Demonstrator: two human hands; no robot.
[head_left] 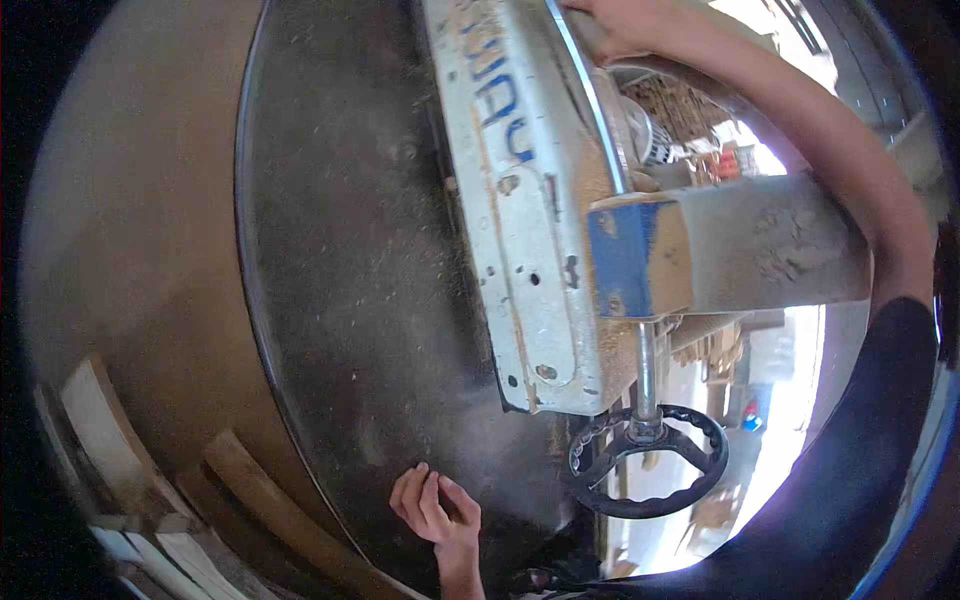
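My left hand (437, 508) is over the near part of a dark flat metal machine table (350, 250). Its fingers are loosely bent, the thumb stands apart, and no object shows in it. My right arm arches along the right side, and my right hand (628, 28) is at the top edge by a shiny metal rod (590, 95). Its fingers are partly cut off, so its grip is unclear. Between the hands lies a long white painted metal housing (520, 260) with blue markings, worn and dusty. A blue bracket (630, 258) sits around the rod, below which is a black handwheel (715, 465).
A grey metal arm (780, 245) extends right from the bracket. Wooden boards (250, 475) lean or lie at the lower left, beside a brown surface (150, 200). Stacked wood (685, 108) and bright daylight show beyond the machine at the right.
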